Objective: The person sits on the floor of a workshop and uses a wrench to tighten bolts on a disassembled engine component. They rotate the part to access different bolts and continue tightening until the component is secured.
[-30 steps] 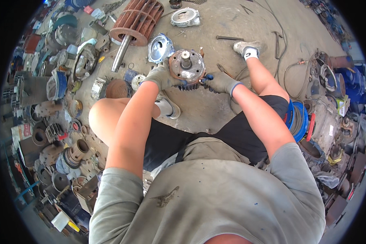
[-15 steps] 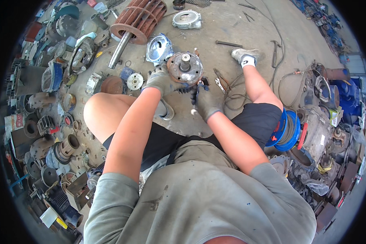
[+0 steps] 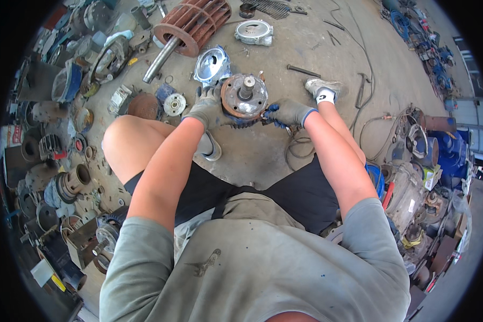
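A worn motor (image 3: 256, 96) stands on the floor in front of me, its shaft (image 3: 247, 86) pointing up from a round, rust-brown flange with bolt holes. Dark fins show along its lower side. My left hand (image 3: 205, 110), in a grey work glove, grips its left side with the fingers reaching up along the flange. On the lower right edge, my gloved right hand (image 3: 288, 113) is closed, its blue-stained fingertips curled against the housing. The undersides of both hands are hidden. Just behind the motor lies a silver end cover (image 3: 211, 64).
A rusty cage-like rotor (image 3: 193, 24) with a long steel shaft lies far left. Another silver cover (image 3: 254, 32), a long bolt (image 3: 303, 71) and a hammer (image 3: 361, 88) are on the concrete. A cable (image 3: 366, 48) runs along the right. Piled machine parts line both sides.
My right hand has moved outward to the right, from below the motor to its right edge. My left hand stays at the left side. The view has shifted slightly.
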The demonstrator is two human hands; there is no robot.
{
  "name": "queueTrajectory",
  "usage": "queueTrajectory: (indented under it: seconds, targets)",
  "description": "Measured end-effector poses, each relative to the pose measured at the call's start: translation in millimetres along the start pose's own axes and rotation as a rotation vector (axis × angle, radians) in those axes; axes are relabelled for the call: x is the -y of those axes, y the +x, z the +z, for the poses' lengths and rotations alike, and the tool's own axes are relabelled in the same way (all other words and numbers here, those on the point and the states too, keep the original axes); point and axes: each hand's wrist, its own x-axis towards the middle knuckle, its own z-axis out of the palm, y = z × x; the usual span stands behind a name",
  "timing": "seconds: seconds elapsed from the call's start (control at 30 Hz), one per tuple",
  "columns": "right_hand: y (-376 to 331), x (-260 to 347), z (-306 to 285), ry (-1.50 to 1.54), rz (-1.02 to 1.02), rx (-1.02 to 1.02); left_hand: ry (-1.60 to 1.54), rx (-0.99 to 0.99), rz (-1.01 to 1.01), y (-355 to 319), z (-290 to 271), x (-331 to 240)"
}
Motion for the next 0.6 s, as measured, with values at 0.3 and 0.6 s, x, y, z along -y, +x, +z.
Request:
queueTrajectory:
  seconds: [0.3,0.6]
  targets:
    - [-3,-11,94,0.913,0.025,-0.259,-0.029,-0.053,0.025,15,23,15]
    - [-7,9,184,1.425,-0.104,-0.511,0.004,-0.008,-0.005,15,20,11]
